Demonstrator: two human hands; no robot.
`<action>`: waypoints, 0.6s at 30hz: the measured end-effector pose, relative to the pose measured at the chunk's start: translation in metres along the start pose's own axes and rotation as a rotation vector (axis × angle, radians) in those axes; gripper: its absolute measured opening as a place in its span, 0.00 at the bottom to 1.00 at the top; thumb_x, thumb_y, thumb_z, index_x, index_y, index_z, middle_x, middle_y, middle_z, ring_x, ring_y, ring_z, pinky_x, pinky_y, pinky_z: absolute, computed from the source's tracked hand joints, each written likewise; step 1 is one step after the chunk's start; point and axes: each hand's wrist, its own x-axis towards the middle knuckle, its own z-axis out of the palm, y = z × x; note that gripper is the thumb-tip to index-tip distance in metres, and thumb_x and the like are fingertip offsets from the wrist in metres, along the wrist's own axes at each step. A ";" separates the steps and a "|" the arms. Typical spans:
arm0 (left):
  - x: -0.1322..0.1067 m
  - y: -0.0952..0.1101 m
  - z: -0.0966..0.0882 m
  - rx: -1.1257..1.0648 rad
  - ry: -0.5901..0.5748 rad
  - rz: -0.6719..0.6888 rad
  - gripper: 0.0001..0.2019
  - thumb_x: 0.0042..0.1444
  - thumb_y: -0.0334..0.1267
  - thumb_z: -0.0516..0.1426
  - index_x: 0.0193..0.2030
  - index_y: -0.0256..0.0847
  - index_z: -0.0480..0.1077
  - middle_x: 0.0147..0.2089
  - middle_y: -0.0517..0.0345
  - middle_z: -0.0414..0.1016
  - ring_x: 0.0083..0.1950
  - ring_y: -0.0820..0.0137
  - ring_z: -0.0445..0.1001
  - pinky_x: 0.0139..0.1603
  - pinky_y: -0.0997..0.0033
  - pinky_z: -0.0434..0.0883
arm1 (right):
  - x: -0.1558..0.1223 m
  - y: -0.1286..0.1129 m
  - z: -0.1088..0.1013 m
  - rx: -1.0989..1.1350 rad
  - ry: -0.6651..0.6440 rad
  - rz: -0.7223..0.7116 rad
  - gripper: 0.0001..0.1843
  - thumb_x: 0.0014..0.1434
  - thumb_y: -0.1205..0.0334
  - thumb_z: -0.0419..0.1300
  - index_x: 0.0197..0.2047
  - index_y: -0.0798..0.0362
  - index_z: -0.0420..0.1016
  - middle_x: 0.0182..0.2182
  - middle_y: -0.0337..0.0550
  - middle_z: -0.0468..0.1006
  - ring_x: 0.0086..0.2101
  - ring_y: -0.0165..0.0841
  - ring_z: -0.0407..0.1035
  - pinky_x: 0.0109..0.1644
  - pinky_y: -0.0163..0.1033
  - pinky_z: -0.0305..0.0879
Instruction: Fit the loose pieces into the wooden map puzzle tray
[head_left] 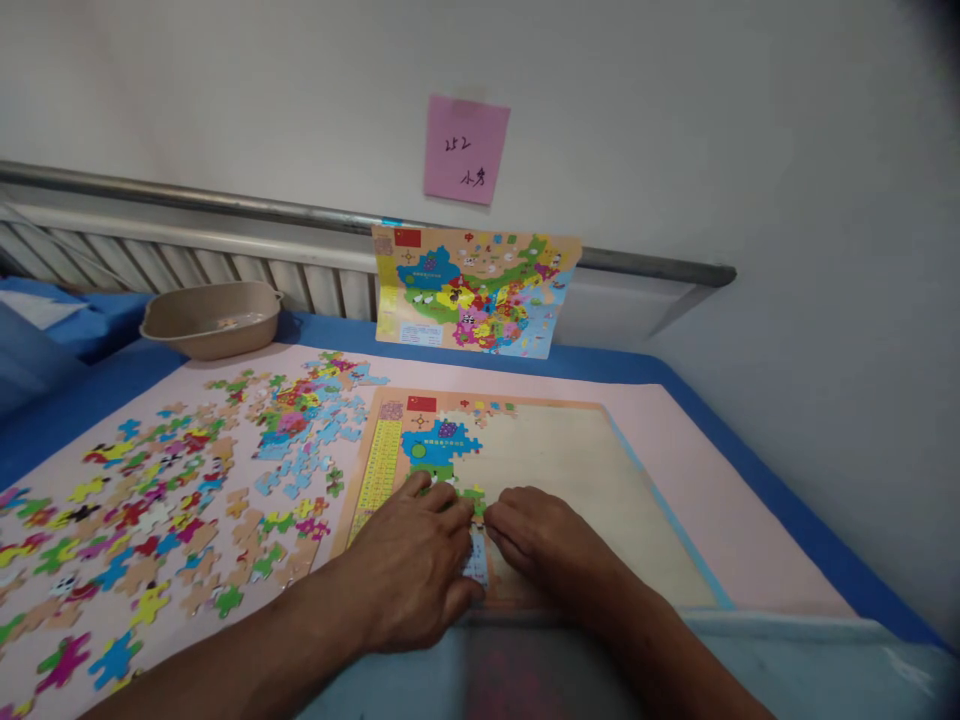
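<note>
Left hand (420, 555) and right hand (553, 532) at puzzle board (592, 460), lower centre of frame
Green puzzle piece (478, 496) lies between the two sets of fingertips: just right of the left fingers, upper left of the right; left hand looks nearer, perhaps touching. Piece's long axis: too hidden to tell. Fingers curl inward on both hands; whether either grips a piece, cannot tell

The loose puzzle pieces (115, 660) are multicoloured, the board's bed (577, 480) cream, the basin (225, 344) tan
</note>
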 end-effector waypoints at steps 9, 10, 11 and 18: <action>0.000 -0.001 0.001 0.000 0.003 0.001 0.18 0.65 0.53 0.59 0.40 0.39 0.77 0.47 0.53 0.79 0.51 0.56 0.72 0.58 0.46 0.62 | -0.001 0.000 0.009 -0.019 0.044 -0.020 0.10 0.68 0.73 0.60 0.36 0.50 0.68 0.32 0.39 0.73 0.32 0.36 0.64 0.37 0.41 0.56; 0.001 -0.002 0.001 0.000 0.001 0.002 0.17 0.65 0.53 0.59 0.40 0.39 0.77 0.47 0.53 0.79 0.51 0.56 0.72 0.58 0.46 0.62 | -0.002 0.000 0.009 -0.020 0.044 -0.027 0.10 0.68 0.73 0.60 0.36 0.50 0.68 0.32 0.39 0.73 0.32 0.36 0.64 0.37 0.41 0.56; 0.001 -0.002 0.001 -0.001 0.000 0.001 0.17 0.65 0.53 0.60 0.40 0.39 0.77 0.47 0.53 0.79 0.51 0.57 0.72 0.58 0.47 0.62 | -0.002 0.000 0.008 -0.022 0.045 -0.034 0.11 0.68 0.73 0.61 0.35 0.50 0.68 0.31 0.38 0.73 0.32 0.36 0.64 0.37 0.41 0.56; 0.000 -0.001 0.002 -0.011 0.007 -0.001 0.17 0.65 0.53 0.60 0.41 0.39 0.77 0.47 0.52 0.79 0.51 0.56 0.72 0.58 0.46 0.62 | -0.003 0.000 0.007 -0.074 0.069 -0.025 0.09 0.67 0.74 0.61 0.36 0.51 0.71 0.31 0.40 0.74 0.31 0.37 0.65 0.36 0.43 0.52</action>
